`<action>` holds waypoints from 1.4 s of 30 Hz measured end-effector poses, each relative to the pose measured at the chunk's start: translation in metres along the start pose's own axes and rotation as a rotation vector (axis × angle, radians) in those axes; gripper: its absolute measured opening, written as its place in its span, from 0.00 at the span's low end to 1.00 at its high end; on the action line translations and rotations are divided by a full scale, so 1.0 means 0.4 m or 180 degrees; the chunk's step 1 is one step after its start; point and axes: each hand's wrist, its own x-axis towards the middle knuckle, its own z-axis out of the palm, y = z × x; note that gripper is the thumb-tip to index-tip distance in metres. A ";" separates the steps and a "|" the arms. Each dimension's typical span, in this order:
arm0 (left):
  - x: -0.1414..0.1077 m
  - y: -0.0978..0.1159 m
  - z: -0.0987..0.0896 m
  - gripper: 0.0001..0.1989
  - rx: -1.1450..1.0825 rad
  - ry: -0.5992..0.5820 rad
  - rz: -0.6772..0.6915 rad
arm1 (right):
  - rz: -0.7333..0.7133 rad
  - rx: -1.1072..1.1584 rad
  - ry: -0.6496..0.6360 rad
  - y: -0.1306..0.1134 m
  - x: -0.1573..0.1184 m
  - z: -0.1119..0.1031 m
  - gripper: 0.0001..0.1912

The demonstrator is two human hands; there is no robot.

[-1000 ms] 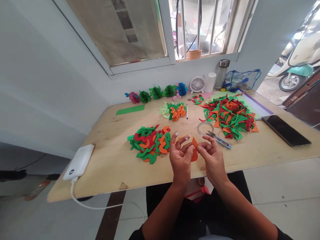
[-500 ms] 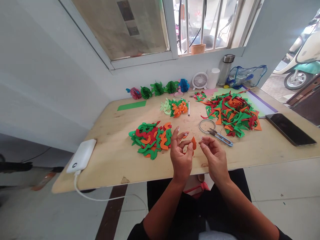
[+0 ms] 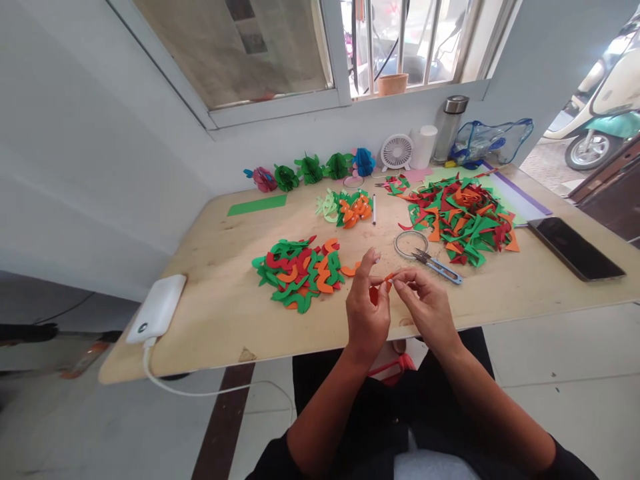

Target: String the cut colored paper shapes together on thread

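My left hand (image 3: 367,310) pinches a small orange cut piece (image 3: 389,277) between thumb and finger, with the index finger raised. A bit of red (image 3: 374,295) shows inside the curl of that hand. The fingertips of my right hand (image 3: 427,303) are closed together at the right edge of the orange piece; what they grip is too small to make out. Left of the hands lies a pile of curved green, red and orange pieces (image 3: 300,275). Blue-handled thread snips (image 3: 439,268) lie beyond my right hand, touching a grey ring (image 3: 397,248).
A heap of green, red and orange scraps (image 3: 465,220) covers the right of the table (image 3: 210,313). A phone (image 3: 575,247) lies near the right edge, a white power bank (image 3: 157,310) at the left. Folded paper shapes (image 3: 311,169), a small fan (image 3: 397,152) and a bottle (image 3: 450,130) line the wall.
My right hand has come left, so its fingertips now meet the orange piece in my left hand. The orange piece has tilted over. The view has shifted slightly.
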 end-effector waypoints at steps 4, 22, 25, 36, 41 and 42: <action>-0.002 0.001 -0.003 0.28 0.0229 -0.0054 0.0269 | 0.0031 -0.0066 -0.0033 0.003 0.000 -0.003 0.07; -0.006 0.003 -0.010 0.29 0.0361 -0.0166 0.0509 | 0.0058 -0.0306 0.0042 -0.007 0.000 -0.003 0.07; -0.008 0.003 -0.010 0.28 0.0283 -0.0136 0.0513 | 0.0028 -0.0315 0.0029 -0.010 -0.001 -0.002 0.06; -0.013 0.005 -0.007 0.26 0.0060 -0.0023 0.0476 | -0.0052 -0.0515 0.0004 -0.025 -0.006 -0.001 0.07; -0.015 0.008 -0.006 0.24 -0.0012 0.0175 0.0566 | -0.0308 -0.0763 0.0012 -0.034 -0.012 0.003 0.06; -0.016 0.008 -0.006 0.24 -0.0007 0.0208 0.0598 | -0.0379 -0.0825 -0.0003 -0.035 -0.013 0.003 0.05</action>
